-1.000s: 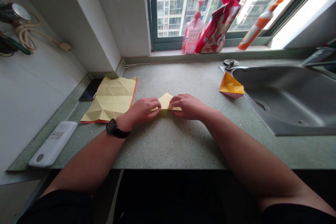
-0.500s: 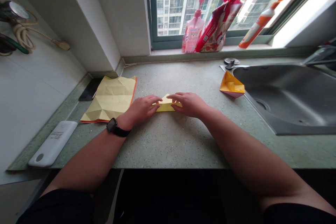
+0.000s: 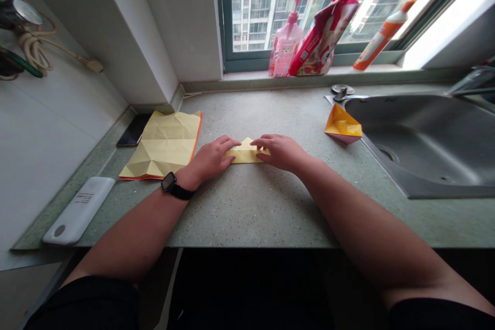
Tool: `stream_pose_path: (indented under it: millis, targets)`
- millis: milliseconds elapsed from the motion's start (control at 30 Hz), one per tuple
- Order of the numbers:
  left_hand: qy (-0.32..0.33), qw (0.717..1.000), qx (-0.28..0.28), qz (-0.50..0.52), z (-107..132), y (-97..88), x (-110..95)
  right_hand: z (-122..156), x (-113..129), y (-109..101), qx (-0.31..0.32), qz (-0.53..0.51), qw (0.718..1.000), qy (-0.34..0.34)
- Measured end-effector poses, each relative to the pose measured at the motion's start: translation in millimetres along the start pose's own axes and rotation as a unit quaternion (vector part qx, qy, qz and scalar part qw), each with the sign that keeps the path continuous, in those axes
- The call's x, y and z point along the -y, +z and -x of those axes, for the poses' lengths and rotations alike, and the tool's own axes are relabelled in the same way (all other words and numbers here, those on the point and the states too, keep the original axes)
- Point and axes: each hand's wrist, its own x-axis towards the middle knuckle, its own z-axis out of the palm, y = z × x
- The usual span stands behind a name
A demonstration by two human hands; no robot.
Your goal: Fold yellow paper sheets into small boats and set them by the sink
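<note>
A small piece of folded yellow paper (image 3: 246,155) lies on the counter between my hands, its peak pointing away from me and a long strip along its near edge. My left hand (image 3: 212,157), a black watch on its wrist, grips the paper's left end between thumb and fingers. At the right end, my right hand (image 3: 281,152) holds it the same way. The paper's two ends are partly hidden by my fingers. Left of my hands rests a stack of creased yellow paper sheets (image 3: 166,139) with orange edges. An orange-yellow folded paper shape (image 3: 343,126) stands beside the sink.
A metal sink (image 3: 421,160) takes up the right side. On the left lie a white power bank (image 3: 79,211) and a dark phone (image 3: 134,131). Along the window sill stand a pink pump bottle (image 3: 286,49), a red bag (image 3: 323,36) and an orange-white bottle (image 3: 381,38).
My right hand has shifted slightly right, so the hands are a little farther apart. More of the paper's near strip shows between them, and it looks paler. The view has moved slightly.
</note>
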Motion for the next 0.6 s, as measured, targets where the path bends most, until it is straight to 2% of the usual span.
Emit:
stream_pose_path:
  millis: [133,267,433,600]
  targets:
    - [0.021,1.000,0.004,-0.014,-1.1,3.0,3.4,-0.9,-3.7,3.7,-0.009,-0.013,1.000,-0.008]
    - [0.072,0.997,0.001,-0.037,-3.5,5.6,4.7,-1.8,-4.2,7.3,-0.016,-0.021,0.999,-0.019]
    - [0.146,0.988,0.042,0.025,-4.4,8.4,3.3,-2.2,-2.5,10.3,-0.022,-0.029,0.999,-0.021]
    - [0.154,0.986,0.063,0.024,-3.3,10.9,1.8,-2.4,-3.6,11.6,-0.023,-0.038,0.999,-0.032]
